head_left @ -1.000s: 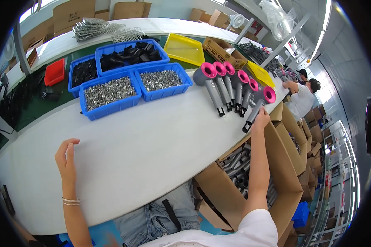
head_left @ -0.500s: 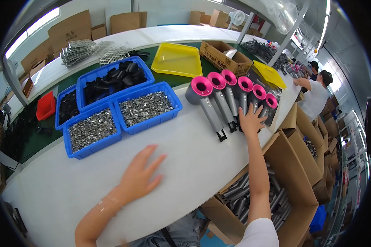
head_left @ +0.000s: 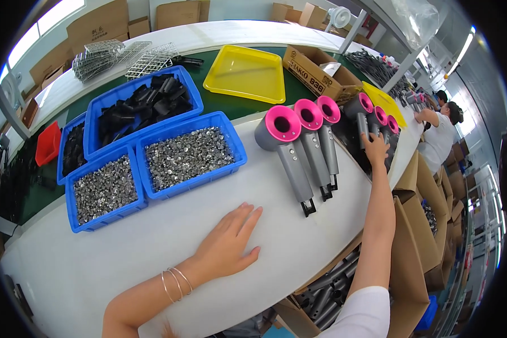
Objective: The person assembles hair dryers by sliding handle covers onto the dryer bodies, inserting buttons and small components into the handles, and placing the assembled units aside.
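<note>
Head view: my right hand (head_left: 376, 151) rests at the lower handle of a grey dryer-shaped unit (head_left: 362, 119), the leftmost of three pink-ringed units grouped at the right of the white worktable (head_left: 124, 259), beside a dark sheet (head_left: 352, 149). The unit's head lies beyond my fingertips, away from me and slightly to the left; its long axis runs from the ring back toward me, roughly in line with my right forearm. The right fingers are partly bent and slightly spread against the handle; I cannot tell whether they close round it, since the palm is turned from view. My left hand (head_left: 225, 245), farther off, is palm down with fingers extended, thumb apart and nothing in it; it is nearer to a second group of three like units (head_left: 314, 159), whose handles slope toward me and a little to the right. Writing: dark printed letters and numerals show on the side of an open carton (head_left: 314, 78), and a few dark characters on a tall cardboard panel (head_left: 98, 35) at the far left; I make out no label on the units.
</note>
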{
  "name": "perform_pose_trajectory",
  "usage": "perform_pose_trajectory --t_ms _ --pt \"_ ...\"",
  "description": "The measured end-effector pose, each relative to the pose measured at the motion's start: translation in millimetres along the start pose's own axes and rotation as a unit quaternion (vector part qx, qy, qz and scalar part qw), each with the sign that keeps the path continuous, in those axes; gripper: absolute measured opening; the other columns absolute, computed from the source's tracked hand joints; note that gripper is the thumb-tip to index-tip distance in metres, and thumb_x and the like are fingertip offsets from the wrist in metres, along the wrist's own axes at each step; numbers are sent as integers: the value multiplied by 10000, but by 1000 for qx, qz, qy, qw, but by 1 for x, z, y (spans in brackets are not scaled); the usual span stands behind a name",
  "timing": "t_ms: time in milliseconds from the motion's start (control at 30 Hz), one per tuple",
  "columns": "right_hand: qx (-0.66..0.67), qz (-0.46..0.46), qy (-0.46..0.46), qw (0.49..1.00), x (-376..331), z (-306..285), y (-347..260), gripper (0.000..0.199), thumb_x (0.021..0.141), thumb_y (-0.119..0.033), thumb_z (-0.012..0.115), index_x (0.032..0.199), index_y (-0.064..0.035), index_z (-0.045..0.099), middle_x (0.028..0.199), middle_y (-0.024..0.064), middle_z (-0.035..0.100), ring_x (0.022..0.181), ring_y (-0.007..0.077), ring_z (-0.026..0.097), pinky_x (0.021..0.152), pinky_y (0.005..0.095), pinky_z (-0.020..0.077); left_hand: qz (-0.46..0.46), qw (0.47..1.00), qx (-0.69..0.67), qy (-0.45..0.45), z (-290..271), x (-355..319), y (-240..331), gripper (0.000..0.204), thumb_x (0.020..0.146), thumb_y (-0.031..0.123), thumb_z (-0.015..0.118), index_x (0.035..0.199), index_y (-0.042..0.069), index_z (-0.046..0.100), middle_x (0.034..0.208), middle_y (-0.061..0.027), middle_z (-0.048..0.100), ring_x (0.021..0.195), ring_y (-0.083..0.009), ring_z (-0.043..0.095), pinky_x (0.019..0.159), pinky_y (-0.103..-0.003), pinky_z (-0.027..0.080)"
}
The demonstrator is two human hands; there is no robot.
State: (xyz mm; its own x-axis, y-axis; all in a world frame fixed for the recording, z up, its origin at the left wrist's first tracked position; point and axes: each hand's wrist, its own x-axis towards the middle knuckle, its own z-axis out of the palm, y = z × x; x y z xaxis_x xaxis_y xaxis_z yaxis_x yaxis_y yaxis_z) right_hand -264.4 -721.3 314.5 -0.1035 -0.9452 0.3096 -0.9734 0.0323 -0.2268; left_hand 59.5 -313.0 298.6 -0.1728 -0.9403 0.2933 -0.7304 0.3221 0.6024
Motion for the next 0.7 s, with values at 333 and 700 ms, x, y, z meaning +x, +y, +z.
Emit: perform_pose_trajectory --t_ms 333,700 --pt "209 -384 41 899 -173 -40 -122 691 772 -384 724 1334 -87 453 1528 236 161 1380 497 138 1058 650 146 -24 1000 8 -7 -7 -5 -1 706 786 245 648 1388 11 364 1322 -272 403 1270 -418 388 1066 -453 340" --pt "76 -247 -83 962 -211 -41 -121 614 685 -454 737 1156 -74 638 1530 189 180 1335 557 141 941 775 183 0 999 1 42 5 -7 -2 715 742 240 681 1351 -10 400 1294 -245 427 1253 -405 403 1052 -454 353"
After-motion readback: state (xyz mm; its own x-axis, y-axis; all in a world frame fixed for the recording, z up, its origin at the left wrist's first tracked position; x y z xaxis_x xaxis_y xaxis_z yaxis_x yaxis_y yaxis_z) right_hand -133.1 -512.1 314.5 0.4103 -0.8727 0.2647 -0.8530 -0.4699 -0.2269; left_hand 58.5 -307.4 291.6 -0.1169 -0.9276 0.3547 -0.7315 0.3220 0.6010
